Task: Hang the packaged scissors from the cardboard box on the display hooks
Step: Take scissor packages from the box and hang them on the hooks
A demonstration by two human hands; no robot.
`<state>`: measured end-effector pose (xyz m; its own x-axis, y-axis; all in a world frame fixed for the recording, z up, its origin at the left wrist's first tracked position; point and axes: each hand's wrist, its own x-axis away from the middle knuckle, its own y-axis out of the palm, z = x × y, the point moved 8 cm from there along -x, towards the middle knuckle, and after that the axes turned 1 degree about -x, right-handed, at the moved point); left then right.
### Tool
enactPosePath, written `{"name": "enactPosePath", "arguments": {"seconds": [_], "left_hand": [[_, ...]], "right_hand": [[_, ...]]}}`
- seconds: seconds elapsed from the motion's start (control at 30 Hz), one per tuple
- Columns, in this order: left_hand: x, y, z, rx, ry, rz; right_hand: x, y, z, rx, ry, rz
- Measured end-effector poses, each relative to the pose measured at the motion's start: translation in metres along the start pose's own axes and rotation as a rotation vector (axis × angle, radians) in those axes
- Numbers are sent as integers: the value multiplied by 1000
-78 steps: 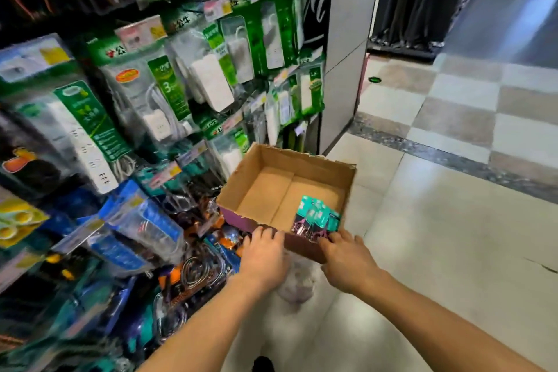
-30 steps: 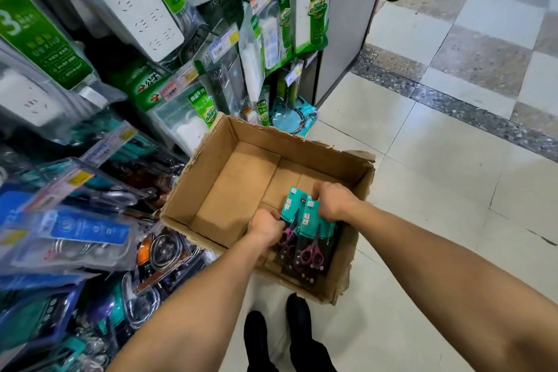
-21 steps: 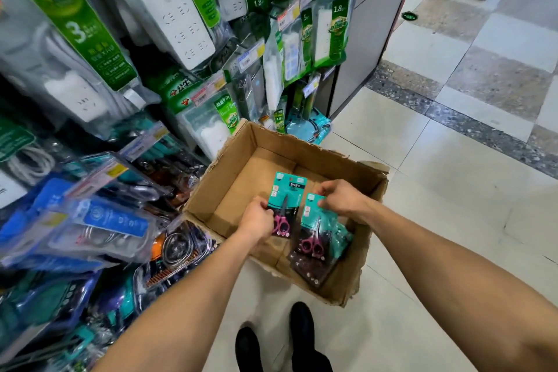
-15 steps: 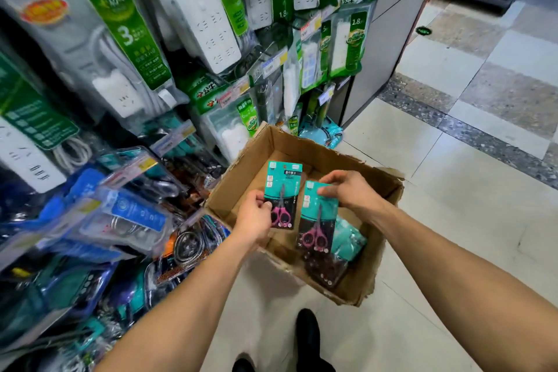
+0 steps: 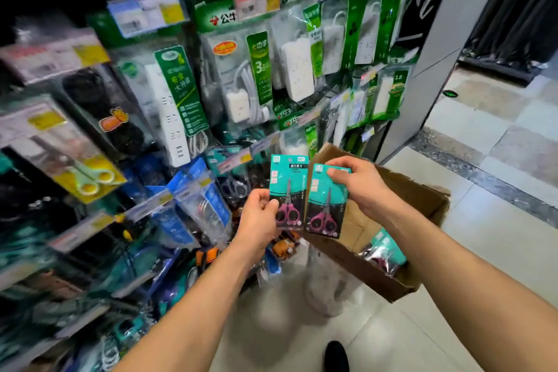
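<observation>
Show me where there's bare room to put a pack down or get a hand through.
Bare: the floor right of the box, and the box bottom beside its leftover packs. Crowded: the hanging packs all overlap, no clear gap.

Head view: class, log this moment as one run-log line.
left hand: holds left scissors pack | right hand: holds right scissors pack | cardboard box: more packs inside | status: neither pack hung yet

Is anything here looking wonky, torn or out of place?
Yes. The brown cardboard box sits tilted, its far right corner ragged and crumpled, and the leftover teal scissors packs lie heaped in its low corner. The teal pack of pink-handled scissors in the left hand and the matching pack in the right hand look intact.
</observation>
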<state>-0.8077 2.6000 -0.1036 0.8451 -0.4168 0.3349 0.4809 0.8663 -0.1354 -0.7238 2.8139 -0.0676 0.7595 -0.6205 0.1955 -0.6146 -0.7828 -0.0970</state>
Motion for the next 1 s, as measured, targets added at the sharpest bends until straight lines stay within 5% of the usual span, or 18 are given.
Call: {"name": "enactPosePath", "arguments": {"seconds": [0.33,1.0], "left_hand": [[82,-140,-7,99,60,192],[258,-311,-42,306,76,728]], "right_hand": [[73,126,-48,54,-42,-198],[183,338,-124,140,-360,-661]]}}
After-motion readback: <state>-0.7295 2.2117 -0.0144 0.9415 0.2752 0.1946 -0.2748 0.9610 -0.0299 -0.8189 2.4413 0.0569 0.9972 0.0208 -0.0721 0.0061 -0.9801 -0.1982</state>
